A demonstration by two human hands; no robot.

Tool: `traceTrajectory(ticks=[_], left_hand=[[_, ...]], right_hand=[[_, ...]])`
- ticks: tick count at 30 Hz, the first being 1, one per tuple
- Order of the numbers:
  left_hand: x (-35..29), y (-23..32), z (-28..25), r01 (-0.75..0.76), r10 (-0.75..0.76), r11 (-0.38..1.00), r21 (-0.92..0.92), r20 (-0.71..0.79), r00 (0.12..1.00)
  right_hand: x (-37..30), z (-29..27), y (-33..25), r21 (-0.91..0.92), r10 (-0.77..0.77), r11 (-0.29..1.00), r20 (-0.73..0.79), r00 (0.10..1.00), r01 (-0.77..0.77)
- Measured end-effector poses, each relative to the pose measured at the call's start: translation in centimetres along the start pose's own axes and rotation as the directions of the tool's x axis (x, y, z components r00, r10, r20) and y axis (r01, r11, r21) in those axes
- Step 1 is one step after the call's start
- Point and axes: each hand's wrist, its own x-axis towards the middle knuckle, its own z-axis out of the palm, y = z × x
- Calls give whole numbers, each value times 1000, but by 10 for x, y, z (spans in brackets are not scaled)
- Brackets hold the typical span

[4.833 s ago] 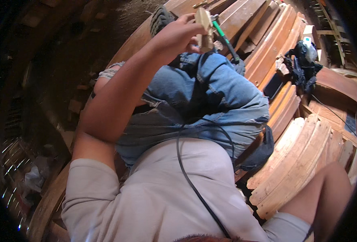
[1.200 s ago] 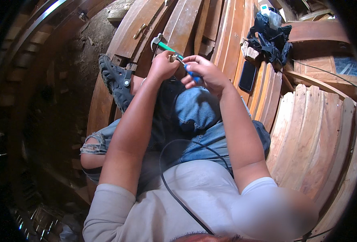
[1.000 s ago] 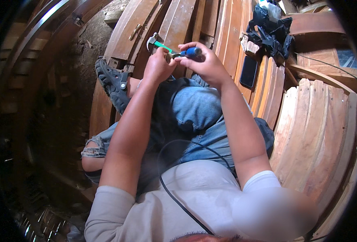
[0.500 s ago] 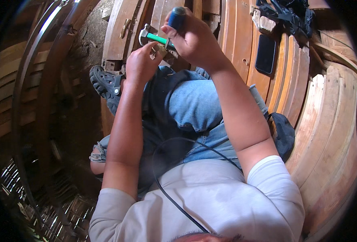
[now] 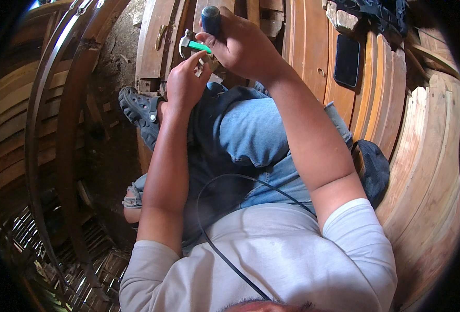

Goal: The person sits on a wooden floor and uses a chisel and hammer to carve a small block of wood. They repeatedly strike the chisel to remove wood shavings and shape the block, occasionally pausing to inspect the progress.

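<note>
My right hand is closed around the dark blue grip of a hammer. The grip points up, and the green neck and steel head point left over a wooden plank. Just below the hammer, my left hand has its forefinger raised against the green neck. Its fingers pinch a small pale wooden piece between the two hands. Both hands are above my bent knee in blue jeans.
A black phone lies on curved wooden planks at the right, with a dark bag above it and a dark cap by my thigh. My black sandal rests at the left. A black cable crosses my shirt.
My right hand joined the left and took up the hammer. Both hands have moved up the picture, and the hammer's grip has swung from lying sideways to pointing up.
</note>
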Motion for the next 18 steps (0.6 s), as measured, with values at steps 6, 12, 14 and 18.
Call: traceTrajectory(ticks=[6, 12, 14, 18], left_hand=[[-2, -6, 7, -9, 9, 1000, -1, -19, 1000], [-7, -7, 13, 3, -3, 998, 64, -3, 1000], [-8, -5, 12, 21, -21, 999, 39, 0, 1000], [-9, -6, 14, 20, -19, 998, 65, -17, 1000]], right_hand=[[3, 4, -5, -28, -51, 998, 37, 998, 52], [3, 7, -10, 35, -1, 999, 47, 999, -1], [2, 10, -7, 41, -19, 999, 37, 999, 18], [1, 20, 6, 28, 21, 999, 91, 996, -24]])
